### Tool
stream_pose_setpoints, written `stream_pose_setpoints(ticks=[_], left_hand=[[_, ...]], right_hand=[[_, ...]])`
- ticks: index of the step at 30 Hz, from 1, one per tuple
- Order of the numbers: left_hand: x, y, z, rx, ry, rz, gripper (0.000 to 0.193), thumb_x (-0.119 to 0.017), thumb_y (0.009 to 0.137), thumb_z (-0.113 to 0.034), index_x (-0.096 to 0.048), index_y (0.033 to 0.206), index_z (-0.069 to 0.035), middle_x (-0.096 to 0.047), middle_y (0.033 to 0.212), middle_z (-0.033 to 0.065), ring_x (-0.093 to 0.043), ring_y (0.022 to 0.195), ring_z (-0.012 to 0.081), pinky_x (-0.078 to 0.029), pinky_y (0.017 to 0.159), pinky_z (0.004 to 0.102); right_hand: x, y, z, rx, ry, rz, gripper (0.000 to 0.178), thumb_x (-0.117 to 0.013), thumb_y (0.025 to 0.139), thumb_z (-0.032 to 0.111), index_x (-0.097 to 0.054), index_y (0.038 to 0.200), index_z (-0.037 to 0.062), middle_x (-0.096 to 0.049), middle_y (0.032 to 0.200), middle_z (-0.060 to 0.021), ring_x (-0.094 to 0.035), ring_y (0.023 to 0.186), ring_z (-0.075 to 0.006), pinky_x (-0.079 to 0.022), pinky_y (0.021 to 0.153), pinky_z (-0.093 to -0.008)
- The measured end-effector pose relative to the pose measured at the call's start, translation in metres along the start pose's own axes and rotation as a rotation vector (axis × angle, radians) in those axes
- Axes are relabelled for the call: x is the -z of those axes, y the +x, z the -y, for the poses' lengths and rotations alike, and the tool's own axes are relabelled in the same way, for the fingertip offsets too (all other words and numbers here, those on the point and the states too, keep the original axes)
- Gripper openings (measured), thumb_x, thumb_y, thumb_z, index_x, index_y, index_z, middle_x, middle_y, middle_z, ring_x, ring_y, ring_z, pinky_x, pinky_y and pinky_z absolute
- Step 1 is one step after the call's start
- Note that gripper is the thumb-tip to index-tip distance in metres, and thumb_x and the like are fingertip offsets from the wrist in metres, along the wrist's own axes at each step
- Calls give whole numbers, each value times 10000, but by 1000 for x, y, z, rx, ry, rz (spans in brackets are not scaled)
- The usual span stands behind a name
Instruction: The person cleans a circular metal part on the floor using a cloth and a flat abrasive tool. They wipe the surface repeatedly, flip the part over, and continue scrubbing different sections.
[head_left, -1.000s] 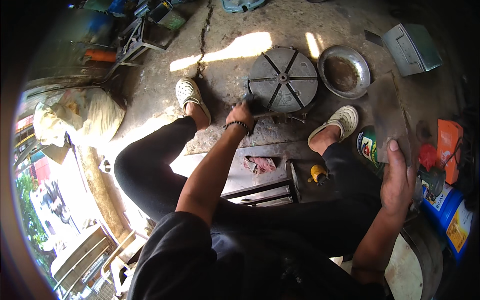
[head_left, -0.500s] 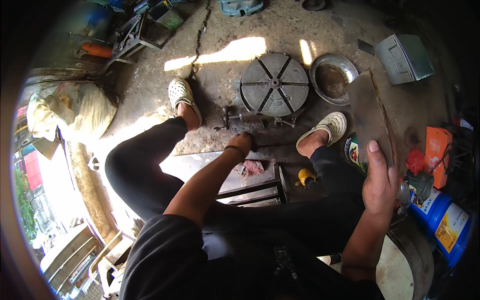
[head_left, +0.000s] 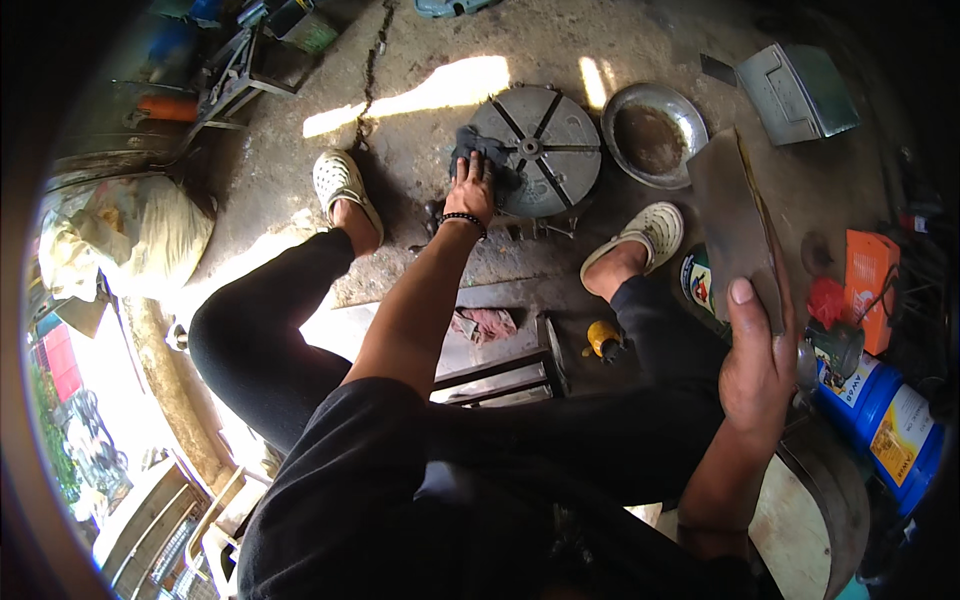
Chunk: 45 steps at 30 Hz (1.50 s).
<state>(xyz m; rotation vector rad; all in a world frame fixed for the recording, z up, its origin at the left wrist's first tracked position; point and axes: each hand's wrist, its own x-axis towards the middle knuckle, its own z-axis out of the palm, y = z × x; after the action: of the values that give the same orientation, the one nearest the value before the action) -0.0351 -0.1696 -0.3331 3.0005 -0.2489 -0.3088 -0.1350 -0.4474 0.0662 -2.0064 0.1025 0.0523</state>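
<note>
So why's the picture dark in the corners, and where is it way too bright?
In the head view, the fisheye lens likely leaves dark corners; also in the head view, glare whitens parts of the left side, and a light patch glows on the floor near the round slotted plate.

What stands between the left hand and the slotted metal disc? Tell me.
Only the dark crumpled cloth: it lies under the left hand, over the left side of the slotted metal disc. Nothing else visible stands between them; the metal bowl sits out of the way, to the disc's right.
</note>
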Motion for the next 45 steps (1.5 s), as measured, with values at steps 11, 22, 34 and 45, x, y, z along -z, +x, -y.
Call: stream_pose_setpoints(ticks=[11,22,34,45], left_hand=[[37,-33,-89,-44,-471,-11,483,-456,969,-135,-505,1450,-141,-438,1547,175,-468,1381,414,-430,1126,475],[-16,-66,-106,7,-260,492,413,-573,902,-119,-624,1310,-155,-596,1387,209,-650,1178,395,-559,962,472],[182,-31,-32,-334,106,669,386,-671,783,-73,-726,1161,-130,-749,1042,172,-739,973,313,-604,808,420],[403,-3,16,-407,-445,-306,294,-496,906,-90,-694,1113,-18,-719,943,242,-708,904,398,-568,810,462]], right_hand=[[10,-5,-5,-11,10,-9,550,-486,1019,218,-433,1472,-89,-560,1403,-240,-531,1305,-293,-382,1105,-377],[14,4,1,48,-64,15,534,-470,1048,248,-431,1489,-51,-547,1431,-252,-536,1326,-321,-380,1112,-389],[18,-11,-23,80,-314,20,510,-453,1045,208,-412,1523,38,-514,1475,-240,-473,1391,-404,-367,1139,-426],[-6,-3,-46,103,-411,123,563,-416,974,82,-404,1536,54,-462,1534,-212,-445,1424,-348,-347,1162,-393]])
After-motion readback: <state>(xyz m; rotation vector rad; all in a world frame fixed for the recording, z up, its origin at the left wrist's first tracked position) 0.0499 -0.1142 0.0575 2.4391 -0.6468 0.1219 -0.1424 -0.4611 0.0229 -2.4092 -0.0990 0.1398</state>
